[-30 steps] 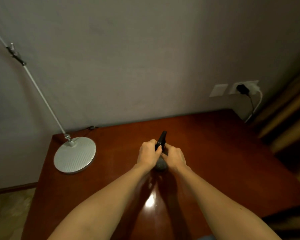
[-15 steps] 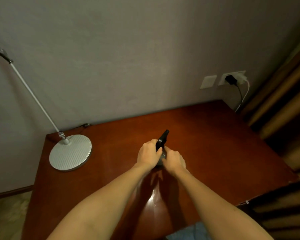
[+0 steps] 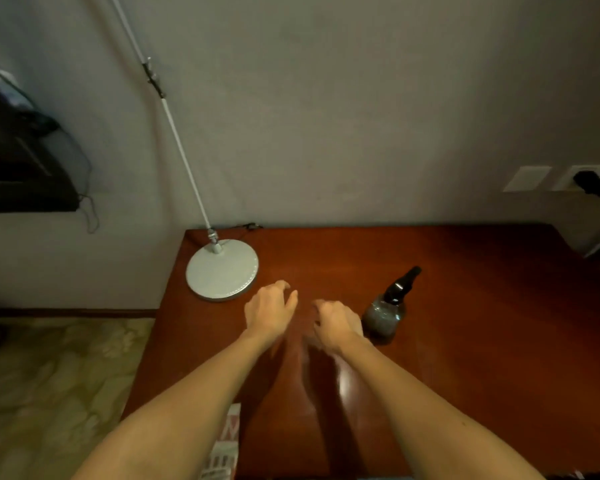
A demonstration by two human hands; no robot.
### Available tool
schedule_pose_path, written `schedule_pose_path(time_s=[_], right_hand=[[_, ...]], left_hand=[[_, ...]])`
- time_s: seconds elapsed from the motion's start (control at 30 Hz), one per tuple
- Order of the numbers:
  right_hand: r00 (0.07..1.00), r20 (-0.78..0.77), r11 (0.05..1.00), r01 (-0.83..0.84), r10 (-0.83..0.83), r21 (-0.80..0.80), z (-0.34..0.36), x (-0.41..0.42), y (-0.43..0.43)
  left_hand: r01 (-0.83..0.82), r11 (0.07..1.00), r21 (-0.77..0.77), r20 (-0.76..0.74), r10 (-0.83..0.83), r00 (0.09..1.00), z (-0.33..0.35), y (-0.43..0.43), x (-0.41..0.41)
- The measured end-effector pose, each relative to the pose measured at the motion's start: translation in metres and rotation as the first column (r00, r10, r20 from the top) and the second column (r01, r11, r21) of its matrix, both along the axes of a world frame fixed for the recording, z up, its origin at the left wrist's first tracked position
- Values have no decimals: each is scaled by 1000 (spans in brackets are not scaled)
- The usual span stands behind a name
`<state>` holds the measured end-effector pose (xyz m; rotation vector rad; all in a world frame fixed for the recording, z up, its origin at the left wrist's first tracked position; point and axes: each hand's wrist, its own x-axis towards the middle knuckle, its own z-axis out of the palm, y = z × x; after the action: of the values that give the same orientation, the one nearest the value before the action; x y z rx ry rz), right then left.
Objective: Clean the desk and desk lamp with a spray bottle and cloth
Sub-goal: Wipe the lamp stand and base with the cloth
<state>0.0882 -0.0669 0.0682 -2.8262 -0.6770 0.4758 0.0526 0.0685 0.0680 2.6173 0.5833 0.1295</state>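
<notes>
A clear spray bottle (image 3: pixel 386 315) with a black trigger head stands upright on the reddish-brown desk (image 3: pixel 482 323). My right hand (image 3: pixel 336 323) hovers just left of the bottle with fingers loosely curled, holding nothing. Further left, my left hand (image 3: pixel 271 311) is over the desk with fingers spread, empty. The desk lamp's round silver base (image 3: pixel 222 270) sits at the desk's back left corner, its thin white arm (image 3: pixel 179 138) rising up and to the left. No cloth is visible.
Wall sockets with a black plug (image 3: pixel 589 180) and cable are at the right. A dark object (image 3: pixel 18 161) with cords hangs on the wall at left. Patterned floor (image 3: pixel 56 386) lies left of the desk. A printed item (image 3: pixel 222 445) shows at the desk's near edge.
Both hands have let go of the spray bottle, which now stands alone on the desk. The hands moved left of it, and the view swung left.
</notes>
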Motion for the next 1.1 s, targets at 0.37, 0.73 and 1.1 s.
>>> schedule_pose_path(time_s=[0.37,0.73,1.1], right_hand=[[970,93,972,-231,226,47,53,124,118],[958,-14,943,-281,287,177,54,144,267],[997,-2,977,-75,77,198,32,169,358]], left_hand=[[-428,903,47,67,425,903,63,152,41],[-432,901,-41,-7,432,902,92,269,91],[-240,968,-80,-53,236,970,70,304,186]])
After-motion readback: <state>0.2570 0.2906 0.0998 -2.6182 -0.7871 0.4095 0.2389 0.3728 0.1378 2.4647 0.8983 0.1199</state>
